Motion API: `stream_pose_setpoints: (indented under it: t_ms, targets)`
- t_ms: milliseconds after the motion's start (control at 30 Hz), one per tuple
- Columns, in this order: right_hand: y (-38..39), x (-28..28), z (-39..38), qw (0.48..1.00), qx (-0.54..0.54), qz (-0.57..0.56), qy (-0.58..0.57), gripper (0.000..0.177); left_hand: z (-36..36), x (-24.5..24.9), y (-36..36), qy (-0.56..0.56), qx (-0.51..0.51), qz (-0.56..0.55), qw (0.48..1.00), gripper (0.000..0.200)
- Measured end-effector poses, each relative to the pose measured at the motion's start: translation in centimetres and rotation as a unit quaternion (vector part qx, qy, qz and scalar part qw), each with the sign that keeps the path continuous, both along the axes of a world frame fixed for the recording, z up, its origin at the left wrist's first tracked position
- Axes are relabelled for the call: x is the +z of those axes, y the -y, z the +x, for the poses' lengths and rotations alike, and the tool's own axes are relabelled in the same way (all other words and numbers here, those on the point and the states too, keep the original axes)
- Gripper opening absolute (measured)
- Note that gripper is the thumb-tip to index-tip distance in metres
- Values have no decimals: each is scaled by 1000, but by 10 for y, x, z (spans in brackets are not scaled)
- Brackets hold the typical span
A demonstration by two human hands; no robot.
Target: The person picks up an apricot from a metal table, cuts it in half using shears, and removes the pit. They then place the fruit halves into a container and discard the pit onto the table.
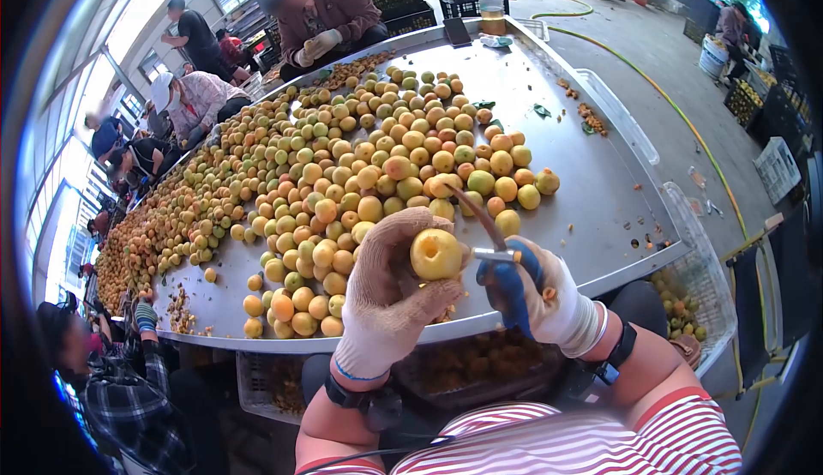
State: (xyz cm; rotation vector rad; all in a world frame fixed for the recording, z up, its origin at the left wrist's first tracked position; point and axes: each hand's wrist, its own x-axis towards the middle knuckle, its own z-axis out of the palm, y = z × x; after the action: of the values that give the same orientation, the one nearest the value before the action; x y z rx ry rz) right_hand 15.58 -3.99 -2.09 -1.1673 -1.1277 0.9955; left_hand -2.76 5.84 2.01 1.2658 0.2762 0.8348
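My left hand (390, 295), in a tan and white knit glove, is closed around a yellow apricot (435, 255) with a hollow at its stem end. Right beside the fruit, my right hand (536, 291) in a blue and white glove grips a curved knife (495, 255) with a brownish blade and a metal collar; its handle is mostly hidden by my fingers. A small orange-brown scrap (549, 293) clings to that glove. Beyond both hands, many apricots (369, 209) are heaped on a metal table (591, 209).
Crates stand under the near edge, one holding apricots (677, 303) at the right. Across the table a gloved person (330, 21) works; others line the left side. A jar (491, 10) and a dark phone-like object (457, 33) lie at the far end. A yellow-green hose (651, 85) crosses the floor.
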Motion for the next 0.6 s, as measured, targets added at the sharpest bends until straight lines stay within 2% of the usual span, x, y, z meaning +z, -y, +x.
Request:
stream_pose_setpoints:
  t_ms: [67,167,267,600]
  targets:
    - [2,12,-2,999,27,29,18,17,-1,-2,1,-41,68,133,988,74]
    - [3,8,-3,994,62,74,54,18,-2,-7,1,-44,108,177,977,73]
    - [2,1,-4,966,11,166,196,23,-3,-3,3,-45,131,206,969,70]
    - [-6,-11,-12,923,-24,261,280,27,-7,-5,3,-47,175,222,958,71]
